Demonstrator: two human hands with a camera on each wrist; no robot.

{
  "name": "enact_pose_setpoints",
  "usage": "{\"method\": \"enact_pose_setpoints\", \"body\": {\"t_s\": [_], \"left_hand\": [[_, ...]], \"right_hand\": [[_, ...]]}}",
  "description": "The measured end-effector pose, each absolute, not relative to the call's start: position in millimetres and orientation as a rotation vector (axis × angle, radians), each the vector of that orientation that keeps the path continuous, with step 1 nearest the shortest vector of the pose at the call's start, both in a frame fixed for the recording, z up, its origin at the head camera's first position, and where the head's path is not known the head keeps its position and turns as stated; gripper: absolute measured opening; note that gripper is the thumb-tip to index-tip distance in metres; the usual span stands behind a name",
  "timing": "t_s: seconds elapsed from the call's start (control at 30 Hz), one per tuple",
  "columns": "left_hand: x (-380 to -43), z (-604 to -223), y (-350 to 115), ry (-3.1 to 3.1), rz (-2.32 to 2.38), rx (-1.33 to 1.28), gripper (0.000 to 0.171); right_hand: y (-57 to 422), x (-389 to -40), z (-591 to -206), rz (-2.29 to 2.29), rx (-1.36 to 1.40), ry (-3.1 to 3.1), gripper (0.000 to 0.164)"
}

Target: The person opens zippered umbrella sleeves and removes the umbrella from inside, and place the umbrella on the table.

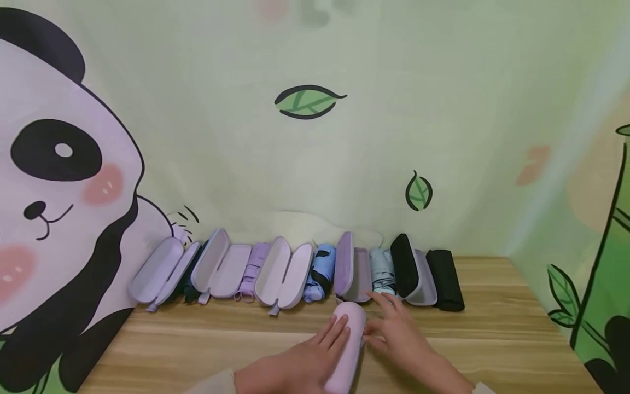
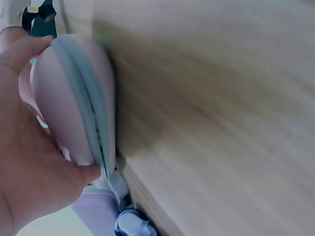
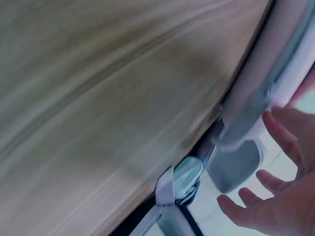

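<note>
A pale pink zippered hard case [image 1: 349, 350] lies lengthwise on the wooden table, its grey-blue zipper band [image 2: 81, 88] running along the side. My left hand [image 1: 320, 350] holds it, fingers laid over the top; in the left wrist view thumb and fingers span the case. To its right, my right hand [image 1: 398, 334] has its fingers spread and loosely bent. Its thumb and index finger are close to the case's side. In the right wrist view those fingertips come near a grey tab [image 3: 246, 118] at the zipper's end; I see no clear grip on it.
Behind stands a row of opened cases, such as a white one [image 1: 283, 273] and a purple one [image 1: 344, 268]. Folded umbrellas lie between them: lilac [image 1: 255, 268], blue [image 1: 322, 268], light blue [image 1: 382, 268] and black [image 1: 445, 279]. A panda-printed backdrop [image 1: 310, 164] rises behind the table [image 1: 492, 328].
</note>
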State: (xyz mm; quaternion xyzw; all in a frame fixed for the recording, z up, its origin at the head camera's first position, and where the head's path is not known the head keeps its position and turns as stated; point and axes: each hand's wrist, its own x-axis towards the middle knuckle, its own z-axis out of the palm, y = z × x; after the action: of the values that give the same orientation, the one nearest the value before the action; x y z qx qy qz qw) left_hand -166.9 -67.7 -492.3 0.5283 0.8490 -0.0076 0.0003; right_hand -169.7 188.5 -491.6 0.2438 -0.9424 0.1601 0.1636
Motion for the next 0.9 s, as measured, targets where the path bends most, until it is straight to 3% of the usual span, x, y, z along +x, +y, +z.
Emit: {"method": "enact_pose_setpoints", "body": {"t_s": [0.13, 0.3, 0.43, 0.6, 0.73, 0.9], "left_hand": [[-170.3, -480.4, -72.4, 2.507, -0.008, 1.663, 0.112], [-174.0, -472.5, -69.8, 2.487, 0.095, 1.562, 0.092], [-170.1, -471.9, -59.6, 2.685, 0.299, 1.285, 0.075], [-164.1, -473.3, -51.2, 2.873, 0.336, 1.009, 0.086], [-167.6, -472.1, -50.2, 2.872, 0.255, 1.11, 0.082], [-183.6, -467.0, -52.3, 2.765, 0.085, 1.432, 0.082]], "right_hand": [[198.6, -173.6, -483.0, 0.498, 0.605, -2.617, 0.009], [212.9, -179.1, -472.4, 0.419, 0.535, -2.508, 0.036], [219.7, -179.2, -467.5, 0.374, 0.467, -2.523, 0.055], [221.6, -177.5, -465.4, 0.377, 0.395, -2.633, 0.066], [222.5, -176.1, -464.4, 0.391, 0.377, -2.702, 0.066], [224.7, -174.6, -464.7, 0.393, 0.383, -2.732, 0.066]]}}
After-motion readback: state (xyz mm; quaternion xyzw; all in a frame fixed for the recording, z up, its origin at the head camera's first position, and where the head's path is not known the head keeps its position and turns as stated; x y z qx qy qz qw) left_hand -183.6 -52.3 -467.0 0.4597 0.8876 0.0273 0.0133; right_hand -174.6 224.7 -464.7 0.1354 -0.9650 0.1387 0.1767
